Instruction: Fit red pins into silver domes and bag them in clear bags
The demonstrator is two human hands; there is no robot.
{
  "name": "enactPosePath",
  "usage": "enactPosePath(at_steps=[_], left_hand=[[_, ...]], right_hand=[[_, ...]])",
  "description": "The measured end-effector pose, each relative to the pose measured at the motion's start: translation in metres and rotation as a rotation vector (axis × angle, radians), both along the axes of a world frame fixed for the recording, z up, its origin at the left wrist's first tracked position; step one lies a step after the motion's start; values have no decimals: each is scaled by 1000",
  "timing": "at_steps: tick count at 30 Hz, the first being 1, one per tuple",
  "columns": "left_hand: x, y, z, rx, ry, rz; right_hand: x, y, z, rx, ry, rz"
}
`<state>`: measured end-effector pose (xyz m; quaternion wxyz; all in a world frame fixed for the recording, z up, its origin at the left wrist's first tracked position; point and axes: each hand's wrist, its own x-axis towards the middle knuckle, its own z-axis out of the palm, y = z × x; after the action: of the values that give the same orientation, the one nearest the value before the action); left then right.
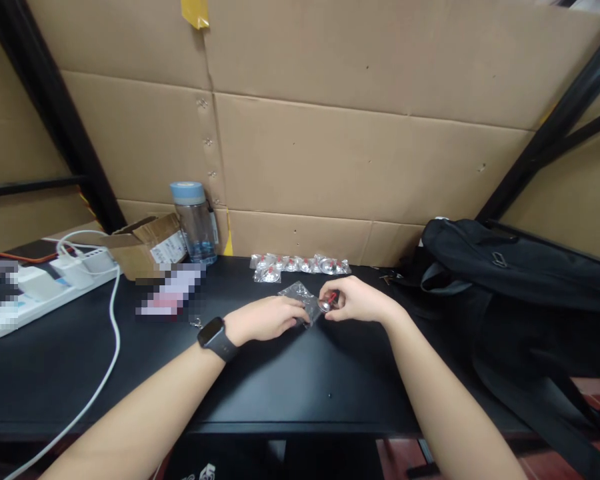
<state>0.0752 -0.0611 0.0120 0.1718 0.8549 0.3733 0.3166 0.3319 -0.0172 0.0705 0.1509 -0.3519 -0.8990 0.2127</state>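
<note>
My left hand point(273, 318), with a dark watch on its wrist, is closed at the near left edge of a clear plastic bag point(299, 291) that lies just above the black tabletop. My right hand point(353, 300) pinches a small round silvery piece with a red part point(327, 302) at the bag's right side. Whether that piece is partly inside the bag's mouth I cannot tell. Behind both hands, several similar silvery and red pieces in clear bags point(305, 265) lie in a row against the cardboard wall.
At the back left stand a water bottle point(195, 227) and an open cardboard box point(147, 250). A white power strip point(55, 287) with a cable lies at the far left. On the right a black backpack point(520, 267) covers the table point(280, 400).
</note>
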Motion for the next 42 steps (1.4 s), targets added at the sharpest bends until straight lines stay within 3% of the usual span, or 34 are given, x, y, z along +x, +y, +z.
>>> enactPosePath(at_steps=[3, 8, 12, 19, 28, 33, 38, 42], left_hand=[[-2, 0, 1, -65, 82, -147], [3, 0, -4, 8, 68, -122], [4, 1, -6, 39, 184, -129], [4, -1, -2, 55, 419, -101], [5, -3, 2, 41, 452, -109], [5, -3, 2, 50, 433, -119], [5, -4, 2, 42, 423, -114], [5, -4, 3, 33, 426, -103]], right_hand=[[-5, -3, -4, 34, -84, -24], [-8, 2, -16, 82, -185, -41], [-8, 8, -25, 128, -187, -24], [-5, 8, -17, 67, -200, 56], [-7, 13, -22, -51, -67, 72], [-19, 10, -26, 13, -11, 41], [-18, 10, -28, 22, 4, 100], [-19, 13, -33, 147, -31, -16]])
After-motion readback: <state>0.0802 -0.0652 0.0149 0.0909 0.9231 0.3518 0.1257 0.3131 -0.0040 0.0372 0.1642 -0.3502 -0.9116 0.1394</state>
